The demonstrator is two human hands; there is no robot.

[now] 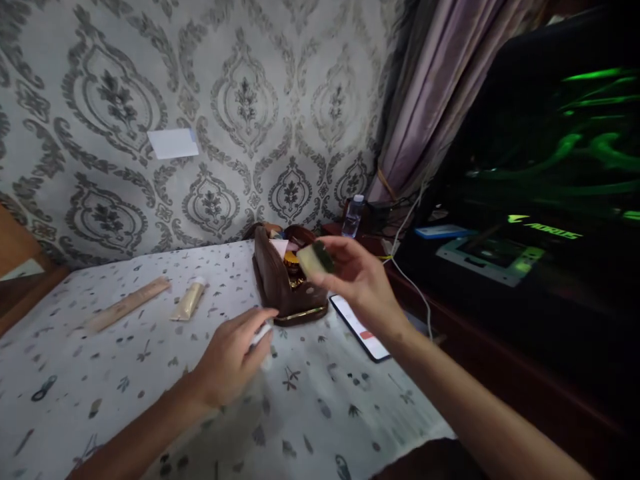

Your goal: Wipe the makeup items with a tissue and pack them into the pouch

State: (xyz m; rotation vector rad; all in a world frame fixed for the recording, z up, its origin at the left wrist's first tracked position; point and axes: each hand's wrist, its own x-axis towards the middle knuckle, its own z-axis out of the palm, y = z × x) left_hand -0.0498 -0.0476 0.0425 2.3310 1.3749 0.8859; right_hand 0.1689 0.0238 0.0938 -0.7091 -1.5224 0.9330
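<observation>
Pinched in the fingers of my right hand (pixel 363 280) is a small block-like item (pixel 311 262), pale yellow-green on one side and dark green on the other. It is blurred, and I cannot make out its kind. It hangs in front of the open mouth of a brown bag (pixel 273 277), where gold and pale items show. My left hand (pixel 233 357) is closed around a small white thing (pixel 261 333), mostly hidden by the fingers, close to the bag's front edge. Under my right wrist lies a phone (pixel 356 328) with its screen lit.
A pale tube (pixel 189 299) and a long flat pinkish packet (pixel 131 304) lie on the patterned bedsheet (pixel 150 373) to the left. Behind the bag stands a water bottle (pixel 353 217). White cables (pixel 417 287) run beside a dark computer case (pixel 550 167) on the right.
</observation>
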